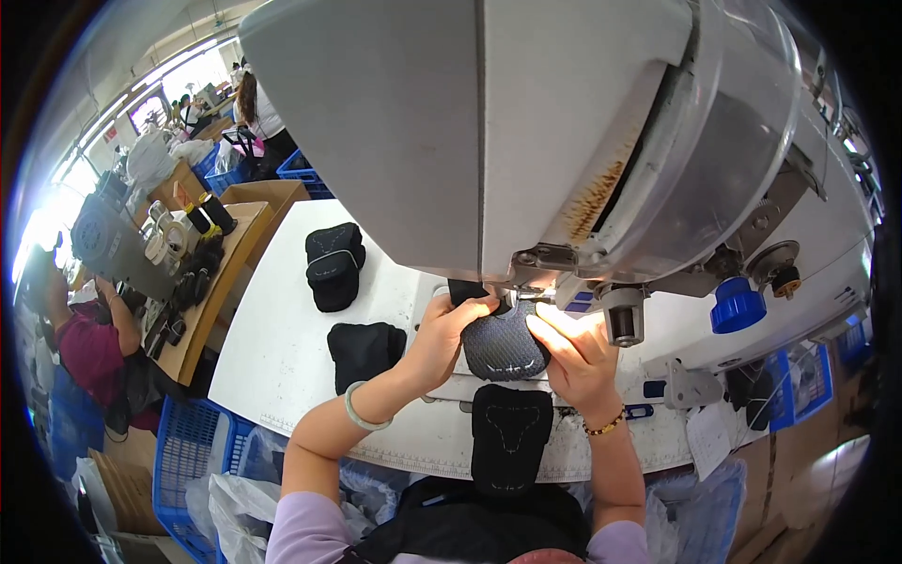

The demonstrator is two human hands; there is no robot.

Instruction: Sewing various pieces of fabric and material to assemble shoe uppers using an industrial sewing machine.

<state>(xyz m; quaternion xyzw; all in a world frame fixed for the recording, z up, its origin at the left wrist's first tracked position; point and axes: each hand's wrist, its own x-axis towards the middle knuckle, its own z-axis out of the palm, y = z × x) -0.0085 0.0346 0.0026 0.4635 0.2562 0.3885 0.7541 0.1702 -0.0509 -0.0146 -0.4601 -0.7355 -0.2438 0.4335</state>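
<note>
Under the head of a large sewing machine point(395, 122), a dark grey mesh fabric piece point(505, 350) lies on the white work surface, with pale stitches along its near edge. My left hand point(442, 338) grips its left side, thumb stretched toward the needle area. On its right side, my right hand point(578, 365) holds it with the fingertips close to the lit spot. The needle itself is hidden. Just nearer to me, a black padded piece point(512, 437) with a light stitched outline overhangs the table's front edge.
Left on the white table point(272, 310) lie a stack of black pieces point(334, 268) and another black pile point(366, 355). A blue crate point(193, 470) stands below left. Thread spools point(202, 216) sit on a wooden bench, where a person in maroon point(94, 348) works. A blue knob point(738, 305) juts out at right.
</note>
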